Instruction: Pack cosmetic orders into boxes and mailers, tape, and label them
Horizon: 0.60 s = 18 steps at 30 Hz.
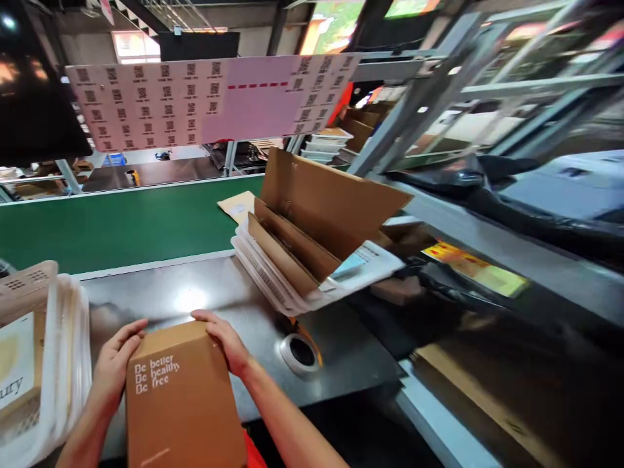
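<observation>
A brown cardboard box (pixel 182 403) with white printed words on its face is held up close in front of me. On its left side lies my left hand (pixel 117 354), the fingers curled over the upper left corner. My right hand (pixel 225 341) grips the upper right corner, fingers bent over the top edge. The box is tilted towards me above the metal table (pixel 253 331), and its lower end is cut off by the frame.
White plastic baskets (pixel 73 351) stand nested at the left. Another basket (pixel 268 279) holds flat cardboard (pixel 331 201) at centre right. Behind runs a green conveyor belt (pixel 121 224). A round ring-shaped fitting (pixel 283 351) sits near the table's right end. A board of printed codes (pixel 195 104) hangs above.
</observation>
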{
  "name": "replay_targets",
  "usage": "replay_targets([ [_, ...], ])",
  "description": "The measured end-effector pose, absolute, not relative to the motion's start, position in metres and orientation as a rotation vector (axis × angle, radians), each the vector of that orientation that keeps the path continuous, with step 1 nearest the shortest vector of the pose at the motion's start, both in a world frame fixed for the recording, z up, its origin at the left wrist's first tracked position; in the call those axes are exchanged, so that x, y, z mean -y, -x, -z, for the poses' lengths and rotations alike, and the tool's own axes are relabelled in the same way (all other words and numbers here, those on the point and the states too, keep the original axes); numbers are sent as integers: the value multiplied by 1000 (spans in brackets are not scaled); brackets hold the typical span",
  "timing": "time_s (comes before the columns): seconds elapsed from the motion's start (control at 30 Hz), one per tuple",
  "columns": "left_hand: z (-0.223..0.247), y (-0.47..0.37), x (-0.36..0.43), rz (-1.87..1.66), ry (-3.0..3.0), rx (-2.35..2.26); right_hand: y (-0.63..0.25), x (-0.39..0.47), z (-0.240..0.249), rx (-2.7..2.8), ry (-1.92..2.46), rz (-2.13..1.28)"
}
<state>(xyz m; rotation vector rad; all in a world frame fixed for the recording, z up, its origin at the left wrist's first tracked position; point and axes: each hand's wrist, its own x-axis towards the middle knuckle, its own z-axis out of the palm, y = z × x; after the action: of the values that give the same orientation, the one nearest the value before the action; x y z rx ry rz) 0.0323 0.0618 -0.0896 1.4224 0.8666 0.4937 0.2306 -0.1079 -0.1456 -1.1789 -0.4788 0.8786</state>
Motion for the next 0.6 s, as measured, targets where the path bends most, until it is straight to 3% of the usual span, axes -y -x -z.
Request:
replay_targets([
  [0.17, 97, -45, -88, -641, -1840, -761, -243, 101, 137, 844, 1383, -388],
  [0.3, 164, -43, -100, -696, -2171, -374, -227, 106, 205, 1008, 1389, -107],
  [0.47, 247, 8, -100, -697, -2356, -352, -192, 145, 294, 1254, 1464, -39],
  [0.6, 253, 24, -94, -635, -2364, -392, -253, 213, 304, 528, 1885, 101],
])
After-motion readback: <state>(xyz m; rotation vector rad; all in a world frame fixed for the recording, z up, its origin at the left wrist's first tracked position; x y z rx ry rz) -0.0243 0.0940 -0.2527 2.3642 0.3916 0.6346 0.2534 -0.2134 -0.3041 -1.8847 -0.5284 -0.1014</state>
